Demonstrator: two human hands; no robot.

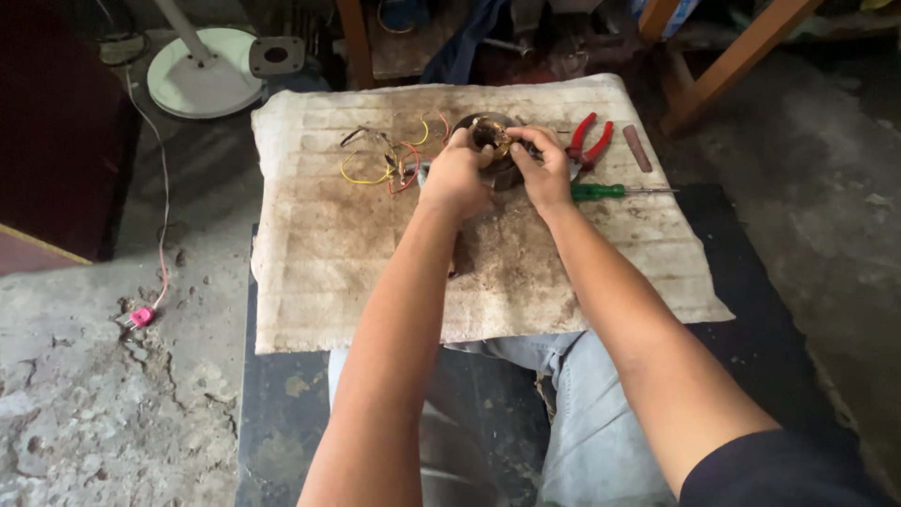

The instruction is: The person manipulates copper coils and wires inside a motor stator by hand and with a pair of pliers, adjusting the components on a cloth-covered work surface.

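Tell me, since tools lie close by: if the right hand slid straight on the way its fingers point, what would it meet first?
The right hand points up and left at the round motor part it already touches, so that comes first; the left hand is just beyond, though depth is unclear.

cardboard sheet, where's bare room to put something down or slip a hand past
The near half of the cardboard sheet is bare on both sides of the forearms, out to its left and right edges. The far edge is crowded: loose wires on the left, both hands on the round motor part, then red-handled pliers and green screwdriver.
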